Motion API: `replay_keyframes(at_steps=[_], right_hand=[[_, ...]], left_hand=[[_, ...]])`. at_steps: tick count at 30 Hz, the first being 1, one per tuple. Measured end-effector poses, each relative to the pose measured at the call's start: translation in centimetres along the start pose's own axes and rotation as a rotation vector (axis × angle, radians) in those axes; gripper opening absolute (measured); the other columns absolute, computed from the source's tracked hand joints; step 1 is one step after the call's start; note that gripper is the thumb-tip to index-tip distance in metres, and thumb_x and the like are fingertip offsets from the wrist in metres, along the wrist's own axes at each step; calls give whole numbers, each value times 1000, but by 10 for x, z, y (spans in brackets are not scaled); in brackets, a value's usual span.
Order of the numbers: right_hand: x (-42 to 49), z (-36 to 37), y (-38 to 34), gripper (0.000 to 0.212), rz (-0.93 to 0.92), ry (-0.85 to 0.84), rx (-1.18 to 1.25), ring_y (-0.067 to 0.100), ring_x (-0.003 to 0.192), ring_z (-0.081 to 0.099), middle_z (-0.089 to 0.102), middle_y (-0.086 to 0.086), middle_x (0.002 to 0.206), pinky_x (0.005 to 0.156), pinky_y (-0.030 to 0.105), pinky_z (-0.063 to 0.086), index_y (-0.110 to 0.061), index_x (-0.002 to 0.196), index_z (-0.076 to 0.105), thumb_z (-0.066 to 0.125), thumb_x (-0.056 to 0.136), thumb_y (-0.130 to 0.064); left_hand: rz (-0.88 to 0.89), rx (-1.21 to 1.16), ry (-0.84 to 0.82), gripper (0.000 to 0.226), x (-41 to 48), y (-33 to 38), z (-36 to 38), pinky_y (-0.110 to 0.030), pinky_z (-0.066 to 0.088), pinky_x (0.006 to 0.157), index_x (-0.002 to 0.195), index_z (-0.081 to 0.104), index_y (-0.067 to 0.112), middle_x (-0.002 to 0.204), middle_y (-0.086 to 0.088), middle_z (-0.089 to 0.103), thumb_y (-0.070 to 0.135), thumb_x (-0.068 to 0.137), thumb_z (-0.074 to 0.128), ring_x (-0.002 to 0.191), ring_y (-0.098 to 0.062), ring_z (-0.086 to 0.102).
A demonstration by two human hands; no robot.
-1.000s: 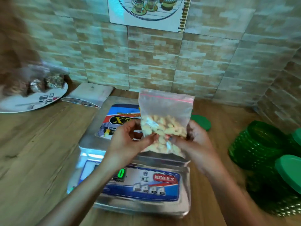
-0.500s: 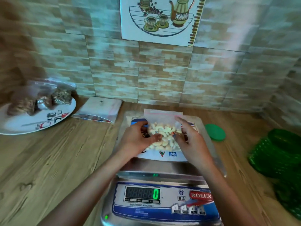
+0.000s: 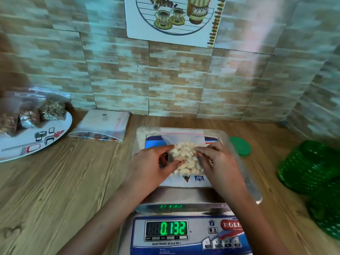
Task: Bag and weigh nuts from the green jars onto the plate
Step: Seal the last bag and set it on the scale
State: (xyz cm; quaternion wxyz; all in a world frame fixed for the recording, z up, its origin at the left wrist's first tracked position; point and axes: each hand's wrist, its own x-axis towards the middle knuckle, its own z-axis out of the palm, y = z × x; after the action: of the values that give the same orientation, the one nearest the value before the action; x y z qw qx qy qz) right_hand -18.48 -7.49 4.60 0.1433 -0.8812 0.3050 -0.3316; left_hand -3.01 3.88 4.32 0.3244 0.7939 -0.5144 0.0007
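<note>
While my left hand [image 3: 152, 163] and right hand [image 3: 218, 160] pinch the cashew bag [image 3: 185, 156] mid-pan on the scale [image 3: 184, 197], I judge weighing in hand; next, let go.

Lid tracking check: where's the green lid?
Head view, right side: round green plastic lid lies on the wooden counter between the steel scale and the green jars.

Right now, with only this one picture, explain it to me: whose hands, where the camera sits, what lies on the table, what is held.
No machine here: a person works bare-handed, and the camera sits on their head, looking down. The left hand and right hand hold a clear bag of pale nuts by its sides on a steel scale, whose display reads 0.132. On the wooden table: a plate at left with filled bags, a green lid and green jars at right.
</note>
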Motion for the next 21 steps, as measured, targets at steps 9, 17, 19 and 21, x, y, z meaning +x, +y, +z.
replay_keyframes(at_steps=[9,17,19,21], right_hand=[[-3,-4,1,24,-13,-66,-34,26,93,57,60,5,98,80,37,48,-14,111,69,59,88,-15],[-25,-31,7,22,-42,24,20,21,85,60,63,1,96,74,37,52,-16,108,70,62,88,-12],[-31,-36,8,23,-58,13,25,19,85,61,62,0,96,72,38,53,-18,108,70,61,87,-12],[-40,-41,9,25,-65,1,39,18,88,60,62,-3,100,73,37,53,-21,110,69,60,88,-14]], left_hand=[[-22,19,-16,55,-5,2,0,-24,45,63,130,46,45,76,13,66,63,79,51,76,-10,63],[97,-90,166,43,-38,8,-3,-17,39,66,121,62,22,96,8,56,29,79,72,70,-9,53],[119,-125,189,40,-47,8,-2,-21,43,74,120,62,21,102,6,56,31,81,67,79,-12,57],[125,-134,215,43,-58,10,-1,-23,46,81,120,62,23,107,4,57,42,82,56,92,-15,60]])
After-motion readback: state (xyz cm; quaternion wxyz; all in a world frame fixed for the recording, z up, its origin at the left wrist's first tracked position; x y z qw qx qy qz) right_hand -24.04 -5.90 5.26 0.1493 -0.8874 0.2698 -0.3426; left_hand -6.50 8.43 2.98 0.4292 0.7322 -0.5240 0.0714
